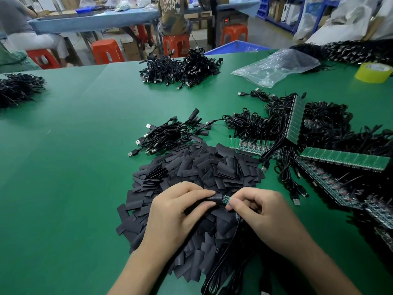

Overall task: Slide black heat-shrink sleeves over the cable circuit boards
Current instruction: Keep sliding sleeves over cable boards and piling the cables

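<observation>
Between our hands, just above the heap of loose black sleeves (202, 167), a small green circuit board (226, 199) sits at the mouth of one heat-shrink sleeve (209, 200). Our left hand (176, 211) pinches that sleeve between thumb and fingers; our right hand (261, 209) pinches the board, its cable (229, 241) trailing down toward us. Behind the heap lies a bundle of USB cables (168, 135) — and to the right, green board panels (344, 159) tangled in more wire. Farther back on the green bench (74, 145) sit a clear plastic bag (276, 64) and a yellow tape roll (373, 72).
</observation>
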